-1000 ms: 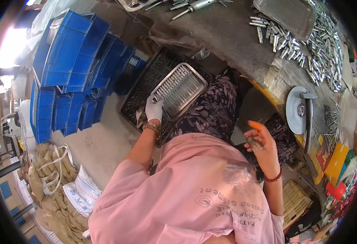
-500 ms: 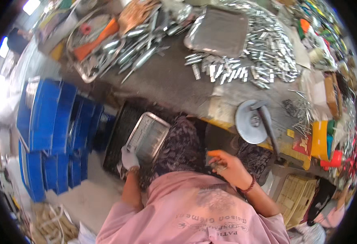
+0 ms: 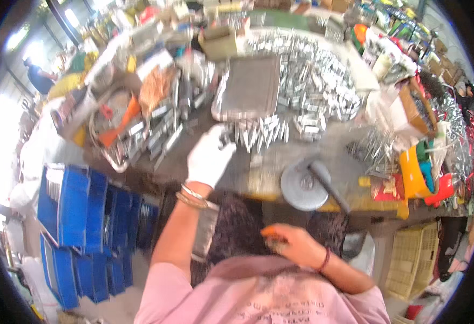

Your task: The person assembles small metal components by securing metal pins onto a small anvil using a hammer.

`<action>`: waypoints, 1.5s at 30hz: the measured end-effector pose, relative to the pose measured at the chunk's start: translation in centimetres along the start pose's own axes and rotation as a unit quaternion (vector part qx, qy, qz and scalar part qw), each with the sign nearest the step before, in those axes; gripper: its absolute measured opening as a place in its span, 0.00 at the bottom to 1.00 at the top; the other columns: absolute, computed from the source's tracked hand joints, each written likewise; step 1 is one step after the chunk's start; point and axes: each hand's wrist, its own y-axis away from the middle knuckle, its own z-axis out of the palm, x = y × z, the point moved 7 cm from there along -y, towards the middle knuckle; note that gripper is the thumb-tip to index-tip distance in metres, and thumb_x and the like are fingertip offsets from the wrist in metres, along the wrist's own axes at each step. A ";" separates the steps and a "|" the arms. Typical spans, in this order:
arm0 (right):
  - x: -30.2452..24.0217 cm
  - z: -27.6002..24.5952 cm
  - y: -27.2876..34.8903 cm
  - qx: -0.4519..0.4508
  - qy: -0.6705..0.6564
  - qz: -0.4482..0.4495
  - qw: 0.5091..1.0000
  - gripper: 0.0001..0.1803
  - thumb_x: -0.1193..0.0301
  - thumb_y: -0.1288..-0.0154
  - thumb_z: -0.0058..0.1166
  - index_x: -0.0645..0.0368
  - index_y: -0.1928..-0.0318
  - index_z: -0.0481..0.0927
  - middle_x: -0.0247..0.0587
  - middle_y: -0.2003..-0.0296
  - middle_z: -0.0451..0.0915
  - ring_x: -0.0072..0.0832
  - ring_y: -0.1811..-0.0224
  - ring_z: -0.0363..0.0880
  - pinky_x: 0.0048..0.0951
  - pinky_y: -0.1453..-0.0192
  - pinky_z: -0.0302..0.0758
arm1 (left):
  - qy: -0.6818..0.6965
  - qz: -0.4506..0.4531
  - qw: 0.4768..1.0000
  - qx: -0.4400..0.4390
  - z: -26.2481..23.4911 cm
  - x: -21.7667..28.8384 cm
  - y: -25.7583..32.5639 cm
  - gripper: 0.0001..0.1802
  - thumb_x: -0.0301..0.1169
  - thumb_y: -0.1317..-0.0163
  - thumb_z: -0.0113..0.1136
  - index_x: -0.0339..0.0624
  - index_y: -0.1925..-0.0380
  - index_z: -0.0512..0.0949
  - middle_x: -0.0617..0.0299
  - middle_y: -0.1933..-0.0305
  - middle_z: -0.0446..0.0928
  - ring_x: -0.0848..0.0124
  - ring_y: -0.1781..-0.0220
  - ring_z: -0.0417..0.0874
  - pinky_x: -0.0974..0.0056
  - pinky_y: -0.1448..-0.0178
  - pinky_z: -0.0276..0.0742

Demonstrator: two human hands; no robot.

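Note:
My left hand [image 3: 210, 156], in a white glove, reaches over the workbench. Its slightly blurred fingers are apart and curved at the left end of a row of small silver metal pieces [image 3: 266, 132]. Just beyond them lies a flat metal tray [image 3: 251, 86]. Low in front of my body, my right hand [image 3: 291, 245] is closed, with an orange cover on a finger; something small and greyish shows in it, too blurred to name. Partly hidden by my left forearm, a second metal tray [image 3: 205, 232] sits by my lap.
A hammer [image 3: 329, 186] rests across a round grey metal disc [image 3: 302, 189] near the bench edge. Metal rods [image 3: 167, 143] and orange-handled scissors [image 3: 121, 127] lie at left. Blue bins [image 3: 72, 210] stand lower left, a yellow crate [image 3: 412, 259] lower right.
My left hand has left the tray by my lap and moved up and forward to the metal pieces on the bench. My right hand stays low, closed. The view has shifted.

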 end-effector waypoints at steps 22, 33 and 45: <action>-3.5 -13.9 6.1 0.230 0.136 -0.123 0.956 0.11 0.71 0.31 0.68 0.57 0.50 0.90 0.43 0.56 0.90 0.39 0.54 0.91 0.37 0.48 0.86 | 0.073 0.286 0.945 -0.142 6.9 14.0 6.2 0.12 0.22 0.39 0.71 0.40 0.55 0.88 0.55 0.57 0.86 0.57 0.54 0.88 0.56 0.46 0.84; 3.1 -26.0 5.1 0.296 0.604 -0.006 0.740 0.07 0.75 0.39 0.63 0.52 0.60 0.88 0.39 0.58 0.81 0.42 0.48 0.84 0.47 0.45 0.83 | 0.069 0.271 0.948 -0.152 6.3 13.4 8.8 0.09 0.33 0.34 0.71 0.48 0.56 0.92 0.58 0.58 0.86 0.56 0.50 0.86 0.54 0.43 0.83; 1.9 -24.6 4.2 0.340 0.565 -0.015 0.752 0.14 0.79 0.42 0.63 0.54 0.55 0.86 0.42 0.56 0.83 0.47 0.47 0.82 0.49 0.40 0.78 | 0.105 0.282 0.950 -0.081 6.6 12.7 8.7 0.10 0.29 0.38 0.76 0.43 0.57 0.90 0.56 0.60 0.85 0.55 0.53 0.86 0.54 0.45 0.82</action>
